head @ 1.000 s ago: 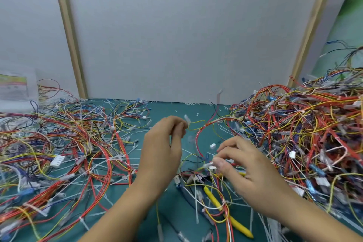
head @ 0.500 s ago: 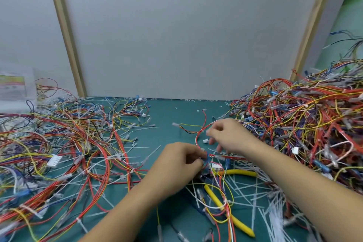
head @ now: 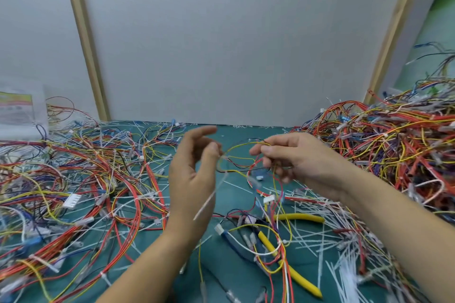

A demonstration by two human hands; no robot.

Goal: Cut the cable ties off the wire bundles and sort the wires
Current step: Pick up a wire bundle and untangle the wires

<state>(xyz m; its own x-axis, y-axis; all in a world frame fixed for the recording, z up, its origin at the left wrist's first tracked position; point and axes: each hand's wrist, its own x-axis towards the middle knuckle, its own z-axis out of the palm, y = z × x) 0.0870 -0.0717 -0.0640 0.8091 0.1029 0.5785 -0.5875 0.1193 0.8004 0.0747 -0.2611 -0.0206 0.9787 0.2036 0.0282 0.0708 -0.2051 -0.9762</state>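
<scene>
**Wire loop: lifted off the bench (head: 216, 256)**

Both hands were down by the yellow cutters (head: 299, 217) half a second back and are now raised. Right hand (head: 302, 162) and left hand (head: 194, 174): fingers pinch the wire loop (head: 242, 149) between them. White cable tie (head: 209, 200) dangles, blurred. I judge it freed, sorting next.

loose wires (head: 86, 179) spread over the left of the table (head: 246, 131), wire pile (head: 394, 155) heaped on the right. wire bundle (head: 241, 160) held between left hand (head: 192, 179) and right hand (head: 300, 162) above centre. cutters (head: 298, 217) lie nearer, below it, with cut cable ties (head: 344, 275) to their right.
</scene>
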